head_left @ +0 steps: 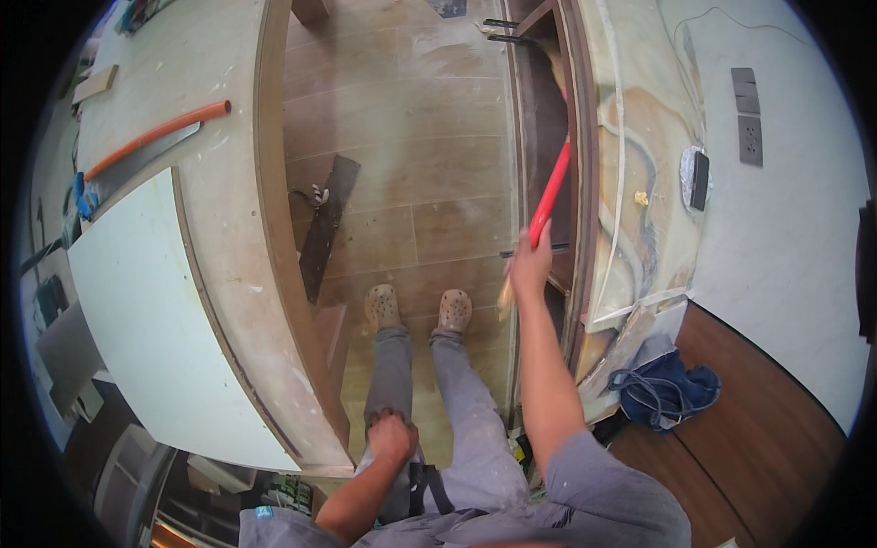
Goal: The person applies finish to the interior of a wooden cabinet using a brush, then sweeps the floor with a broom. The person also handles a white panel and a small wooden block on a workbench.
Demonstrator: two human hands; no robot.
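My right hand [530, 265] is wrapped round a long red stick [552, 194] with a pale, wood-coloured lower end. The stick slants up and away into the open dark cabinet [546, 87] on the right, where its far end is hidden. Beside the hand, a dark metal fitting [510, 253] sticks out at the cabinet's front. My left hand [392, 437] is closed, resting against the left leg of my grey trousers [393, 370]. What it holds, if anything, is hidden.
A wooden-edged counter [274, 183] runs along my left, bearing a white panel [155, 310] and an orange tube [155, 137]. A dark board [329, 224] lies on the tiled floor. To the right is a marble-patterned top [639, 119], with a blue cloth bag [671, 391] nearer me.
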